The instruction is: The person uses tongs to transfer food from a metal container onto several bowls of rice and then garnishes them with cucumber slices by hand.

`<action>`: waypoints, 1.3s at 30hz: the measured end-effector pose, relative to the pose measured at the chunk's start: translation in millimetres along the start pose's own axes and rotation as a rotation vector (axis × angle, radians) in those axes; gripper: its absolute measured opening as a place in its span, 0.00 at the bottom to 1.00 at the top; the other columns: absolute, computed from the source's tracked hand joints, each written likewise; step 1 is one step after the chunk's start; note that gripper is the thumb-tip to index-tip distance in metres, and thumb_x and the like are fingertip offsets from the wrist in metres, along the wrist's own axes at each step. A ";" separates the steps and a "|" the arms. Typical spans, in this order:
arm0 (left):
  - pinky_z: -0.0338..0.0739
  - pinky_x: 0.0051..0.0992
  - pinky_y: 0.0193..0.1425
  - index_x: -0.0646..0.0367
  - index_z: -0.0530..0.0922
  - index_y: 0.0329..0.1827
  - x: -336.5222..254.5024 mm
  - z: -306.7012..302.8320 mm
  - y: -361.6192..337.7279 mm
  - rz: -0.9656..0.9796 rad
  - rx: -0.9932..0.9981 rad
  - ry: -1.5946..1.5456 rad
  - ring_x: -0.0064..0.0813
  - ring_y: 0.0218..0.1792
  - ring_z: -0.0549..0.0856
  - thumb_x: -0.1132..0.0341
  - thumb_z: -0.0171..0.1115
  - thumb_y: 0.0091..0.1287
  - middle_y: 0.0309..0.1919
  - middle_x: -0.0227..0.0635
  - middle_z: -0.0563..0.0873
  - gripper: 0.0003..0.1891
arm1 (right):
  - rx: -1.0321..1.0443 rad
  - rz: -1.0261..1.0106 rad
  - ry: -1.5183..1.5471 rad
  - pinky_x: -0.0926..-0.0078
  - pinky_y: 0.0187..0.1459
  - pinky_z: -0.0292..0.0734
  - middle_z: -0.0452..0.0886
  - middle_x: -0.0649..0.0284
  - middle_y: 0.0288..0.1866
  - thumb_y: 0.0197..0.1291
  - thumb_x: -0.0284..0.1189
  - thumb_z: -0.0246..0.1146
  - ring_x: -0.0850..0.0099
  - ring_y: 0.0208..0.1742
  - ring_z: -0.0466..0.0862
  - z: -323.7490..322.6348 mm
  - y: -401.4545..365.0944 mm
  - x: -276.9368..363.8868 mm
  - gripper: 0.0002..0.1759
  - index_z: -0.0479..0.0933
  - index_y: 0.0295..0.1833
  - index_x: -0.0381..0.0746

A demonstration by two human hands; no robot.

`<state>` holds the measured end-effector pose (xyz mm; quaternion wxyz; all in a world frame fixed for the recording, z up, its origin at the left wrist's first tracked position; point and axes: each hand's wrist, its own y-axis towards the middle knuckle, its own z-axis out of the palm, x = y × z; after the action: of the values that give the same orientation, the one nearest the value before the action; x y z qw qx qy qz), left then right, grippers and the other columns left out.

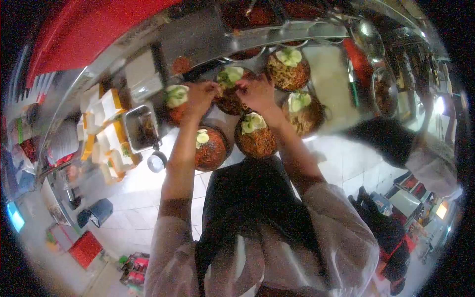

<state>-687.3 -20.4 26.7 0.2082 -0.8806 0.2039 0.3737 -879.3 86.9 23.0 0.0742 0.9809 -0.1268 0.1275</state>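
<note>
Several dark round bowls of food topped with pale green slices, which look like cucumber, stand close together before me. Both my hands are over the back middle bowl [229,104], one on each side of its green slices [231,75]. My left hand [202,96] has its fingers pinched together at the left rim, near the left bowl [177,113]. At the right side my right hand [258,94] is also closed, fingertips pointing down at the food. Anything between the fingers is too small and blurred to name. In front are the front left bowl [210,148] and the front middle bowl [256,136].
On the left are a metal container [140,127] and open yellow-and-white boxes [106,111]. A pale board [324,81] lies right of the bowls. Sauce trays [250,14] line the back. Another person's arm [423,109] shows at the far right.
</note>
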 end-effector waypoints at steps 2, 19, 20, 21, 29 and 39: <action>0.81 0.36 0.50 0.58 0.88 0.48 -0.8 5.2 1.2 0.027 0.007 -0.005 0.40 0.41 0.90 0.52 0.69 0.67 0.40 0.42 0.92 0.19 | 0.119 0.069 0.212 0.49 0.59 0.75 0.89 0.61 0.46 0.58 0.54 0.68 0.53 0.55 0.85 8.8 7.1 2.7 0.20 0.87 0.49 0.55; 0.82 0.34 0.38 0.56 0.86 0.48 -28.9 7.2 -5.9 -0.043 -0.036 -0.346 0.32 0.28 0.88 0.63 0.70 0.65 0.33 0.41 0.90 0.11 | 0.187 0.225 0.828 0.55 0.47 0.81 0.88 0.53 0.36 0.54 0.48 0.73 0.54 0.41 0.88 16.3 5.5 0.1 0.19 0.88 0.44 0.46; 0.82 0.34 0.38 0.56 0.86 0.48 -25.2 6.0 -3.3 -0.042 -0.039 -0.346 0.32 0.28 0.88 0.63 0.70 0.65 0.33 0.41 0.90 0.11 | 0.196 0.205 0.838 0.55 0.48 0.82 0.89 0.53 0.37 0.54 0.48 0.73 0.54 0.42 0.88 17.0 7.9 -0.8 0.20 0.88 0.45 0.46; 0.82 0.31 0.40 0.56 0.86 0.50 -21.5 3.0 0.0 -0.053 0.070 -0.291 0.28 0.28 0.89 0.58 0.69 0.67 0.35 0.39 0.91 0.14 | 0.206 0.184 0.848 0.56 0.49 0.82 0.89 0.54 0.38 0.55 0.48 0.73 0.54 0.42 0.88 21.5 9.3 -2.9 0.20 0.88 0.46 0.45; 0.81 0.40 0.49 0.56 0.86 0.48 -16.5 10.5 4.0 0.036 0.036 0.191 0.39 0.38 0.89 0.59 0.69 0.65 0.36 0.44 0.90 0.13 | -0.028 0.095 0.594 0.55 0.48 0.81 0.89 0.56 0.39 0.54 0.46 0.73 0.53 0.42 0.88 42.4 2.6 3.3 0.16 0.88 0.42 0.47; 0.81 0.36 0.49 0.60 0.88 0.45 -23.7 -15.4 1.9 0.004 0.004 0.012 0.40 0.38 0.90 0.59 0.68 0.67 0.38 0.45 0.91 0.13 | 0.259 0.184 0.157 0.47 0.59 0.74 0.89 0.57 0.37 0.61 0.55 0.67 0.53 0.49 0.88 -3.7 4.6 2.0 0.21 0.88 0.47 0.52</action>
<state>-694.6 -25.2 53.7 0.2082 -0.8820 0.2075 0.3685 -879.5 82.7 27.6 -0.0553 0.9535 -0.1924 0.2253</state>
